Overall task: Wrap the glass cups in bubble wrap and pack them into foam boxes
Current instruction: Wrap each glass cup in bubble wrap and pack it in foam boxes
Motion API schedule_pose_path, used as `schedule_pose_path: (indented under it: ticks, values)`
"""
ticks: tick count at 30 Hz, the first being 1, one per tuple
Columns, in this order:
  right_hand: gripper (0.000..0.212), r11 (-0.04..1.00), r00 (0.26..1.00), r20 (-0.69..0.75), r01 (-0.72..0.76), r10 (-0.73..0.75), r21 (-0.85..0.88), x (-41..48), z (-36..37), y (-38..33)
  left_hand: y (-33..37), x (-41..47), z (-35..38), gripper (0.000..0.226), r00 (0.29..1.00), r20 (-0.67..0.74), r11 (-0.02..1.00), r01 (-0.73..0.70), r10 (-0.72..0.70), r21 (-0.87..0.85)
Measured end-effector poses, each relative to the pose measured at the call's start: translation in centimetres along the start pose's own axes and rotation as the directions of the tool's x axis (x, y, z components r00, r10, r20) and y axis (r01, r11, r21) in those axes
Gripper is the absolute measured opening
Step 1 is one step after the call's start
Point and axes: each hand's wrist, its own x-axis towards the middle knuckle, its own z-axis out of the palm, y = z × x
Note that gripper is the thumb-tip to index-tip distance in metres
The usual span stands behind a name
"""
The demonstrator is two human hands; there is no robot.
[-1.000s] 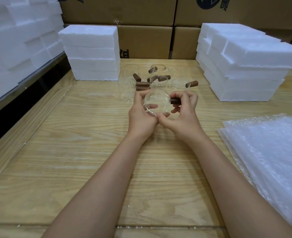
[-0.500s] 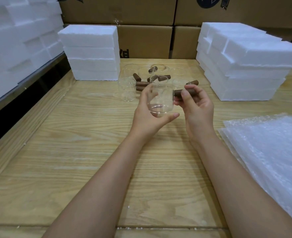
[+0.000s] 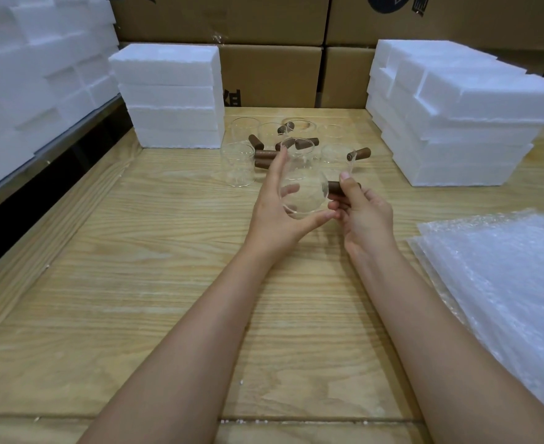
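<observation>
- Head view: the glass cup point(image 3: 302, 187) was held off the wooden table point(image 3: 136, 251) between both hands, in front of the cluster of other cups point(image 3: 238, 165), with its rim tipped away from the person.
- The left hand point(image 3: 277, 216) cradled the clear body, with the fingers curved round the far wall and the thumb under the base.
- The right hand point(image 3: 365, 216) pinched the brown handle point(image 3: 336, 190), thumb on top and fingers curled beneath.
- The cup looked thin-walled, smooth and rigid. I judge it to be light, slippery on bare skin and easily chipped at the rim.
- The stubby cylindrical handle, which looked like wood, had a matte surface and seemed the surest place to grip. A palm under the base would share the load and keep pressure off the thin wall.
- The handle stuck out sideways, so the wrap will likely need extra cover there.
- The bubble wrap point(image 3: 501, 290) lay in a loose stack of translucent, dimpled sheets at the right, well apart from the cup. It looked soft, limp and nearly weightless.
- The foam boxes stood in two white stacks, one left point(image 3: 171, 94) and one right point(image 3: 456, 123) of the cups. They were blocky, grainy and crumbly at the edges, and white crumbs dotted the table.
- Brown cardboard cartons point(image 3: 270, 75) lined the back.
</observation>
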Motion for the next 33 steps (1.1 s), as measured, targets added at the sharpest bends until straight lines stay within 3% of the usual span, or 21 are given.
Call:
schedule_pose_path:
  ticks: [8, 16, 26, 33]
  values:
    - [0.022, 0.997, 0.999, -0.037, -0.009, 0.006, -0.078, -0.1, -0.1, -0.1, 0.2, 0.0, 0.0, 0.074, 0.998, -0.062, 0.999, 0.03, -0.033, -0.042]
    - [0.037, 0.916, 0.979, -0.015, 0.184, -0.203, -0.355, -1.3, 1.2, 0.2, -0.1, 0.2, 0.1, 0.073, 0.997, -0.067, 0.998, -0.036, 0.04, 0.052]
    - [0.05, 0.878, 0.996, 0.013, 0.084, -0.088, -0.471, -1.2, 1.5, 0.1, -0.3, 0.0, 0.4, 0.075, 0.987, -0.042, 0.973, -0.148, 0.158, 0.178]
    - [0.066, 0.771, 0.987, 0.139, 0.15, -0.08, -0.619, -1.0, 1.3, 0.1, -0.5, 0.1, 0.4, 0.071, 0.985, -0.086, 0.969, -0.128, 0.149, 0.213]
